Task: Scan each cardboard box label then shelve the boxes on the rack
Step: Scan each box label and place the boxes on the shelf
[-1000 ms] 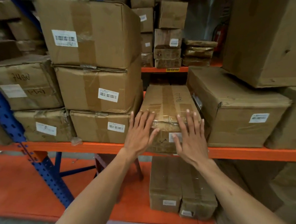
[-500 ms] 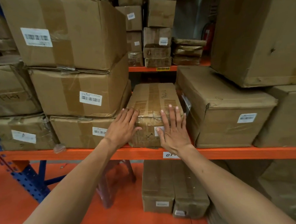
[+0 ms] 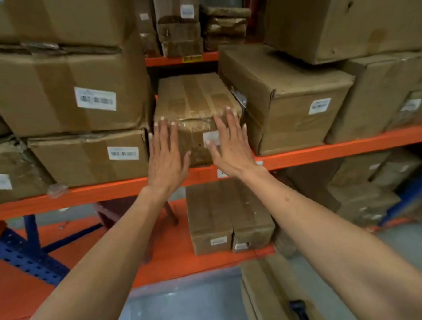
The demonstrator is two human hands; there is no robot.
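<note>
Small taped box (image 3: 195, 104) sits on the orange shelf beam (image 3: 327, 151) of the rack, wedged btwn the stacked boxes on the left (image 3: 64, 94) and the bigger box on the right (image 3: 287, 102). Its white label (image 3: 210, 138) faces out, partly covered by the right thumb.

Left hand (image 3: 164, 157) & right hand (image 3: 230, 149) both lie flat on the box's front face, fingers straight and spread; no grip on anything, just palms pressing. Fingertips reach the top front edge.

Change vs a sec ago: box has gone deeper into the slot. Earlier its front hung out over the beam w/ the hands further out; now the front face looks nearly flush w/ the beam edge and the neighbours' fronts. Hands kept the same flat pushing pose throughout. Prob means this box is about shelved; a last nudge may square it, then on to the next one. Can't tell if its label got scanned.

Surface: orange steel beams, blue perforated upright (image 3: 27, 257) lower left. Lower level holds two narrow boxes (image 3: 230, 220) side by side, labels out. More cartons behind on a back shelf (image 3: 180, 58) and stacked right. Grey concrete floor below; a dark handle-like item (image 3: 298, 311) at bottom edge, can't ID it.
</note>
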